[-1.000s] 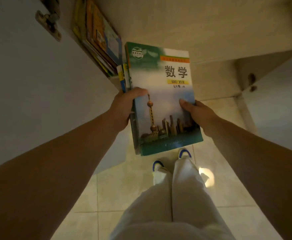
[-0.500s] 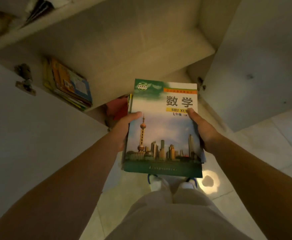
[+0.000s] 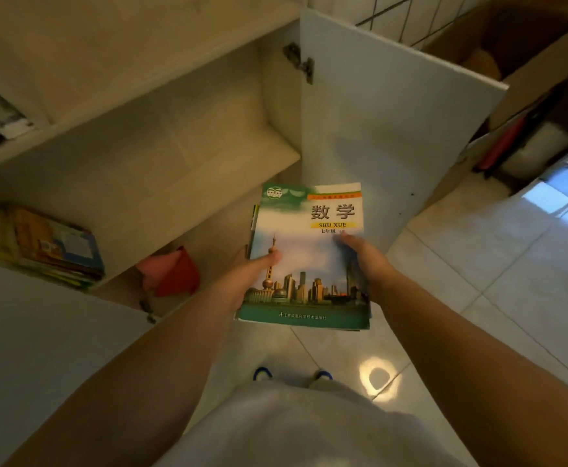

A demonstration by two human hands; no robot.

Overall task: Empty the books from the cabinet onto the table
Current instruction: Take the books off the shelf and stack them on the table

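Your way back into the cabinet [image 3: 161,153] is open across the wide middle shelf, which lies bare from its centre to the right wall. The stack of books [image 3: 57,247] fills only the left end of that shelf, and a red object [image 3: 175,274] sits on the level beneath. The open right door [image 3: 377,129] stands just beside the held books [image 3: 309,257] and walls off that side, while the open left door [image 3: 40,332] bounds the other

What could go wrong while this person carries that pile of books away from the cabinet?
The book stack is gripped only at its near edges by the left hand and right hand, so lower books might slip out. The open cabinet door stands close on the right and could catch an elbow. The floor tiles look glossy, perhaps slippery.
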